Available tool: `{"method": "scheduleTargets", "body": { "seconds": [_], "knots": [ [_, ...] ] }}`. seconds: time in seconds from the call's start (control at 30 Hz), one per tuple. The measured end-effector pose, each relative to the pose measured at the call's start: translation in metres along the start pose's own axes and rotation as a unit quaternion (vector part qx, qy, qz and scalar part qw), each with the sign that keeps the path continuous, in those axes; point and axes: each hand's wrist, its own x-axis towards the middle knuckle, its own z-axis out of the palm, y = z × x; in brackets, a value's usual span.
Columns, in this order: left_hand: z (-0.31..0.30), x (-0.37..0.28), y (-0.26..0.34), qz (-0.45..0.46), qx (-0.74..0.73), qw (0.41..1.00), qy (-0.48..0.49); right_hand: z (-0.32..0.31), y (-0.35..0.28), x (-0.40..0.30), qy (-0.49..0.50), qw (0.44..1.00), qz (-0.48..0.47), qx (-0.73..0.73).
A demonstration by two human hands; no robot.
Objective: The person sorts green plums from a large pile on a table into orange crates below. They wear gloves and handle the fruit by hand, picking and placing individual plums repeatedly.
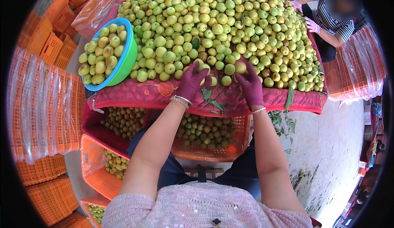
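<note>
A large heap of green jujubes (184,27), some with brown patches, covers the red patterned quilted cloth (147,91) on the table before me. At the heap's front edge, my left hand (190,81) in a purple glove curls its fingers around jujubes (204,67). To its right, my right hand (251,87), gloved alike, has thumb and fingers spread about a yellow-green jujube (240,67); whether it grips the fruit is unclear. Between the hands, green leaves (211,100) lie on the cloth. A tilted green basin with a blue rim (134,46) holds jujubes at the left.
Beneath the table, an orange crate (209,157) contains jujubes. Another orange crate (95,175) stands beside my left leg. Stacked orange crates (43,104) line the left side. At the far right, a person in pink gloves (312,25) reaches to the heap. Leaves litter the floor (326,144).
</note>
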Motion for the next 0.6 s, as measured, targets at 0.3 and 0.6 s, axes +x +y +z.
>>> {"method": "scheduleTargets", "body": {
  "seconds": [0.3,0.6],
  "knots": [
    [-0.027,0.001,-0.001,0.195,0.241,0.948,0.075,0.049,-0.024,-0.053,-0.223,0.919,-0.205,-0.252],
    [-0.029,0.006,-0.012,0.191,0.314,0.929,0.046,0.069,-0.003,-0.064,-0.222,0.855,-0.202,-0.424]
  ]
}}
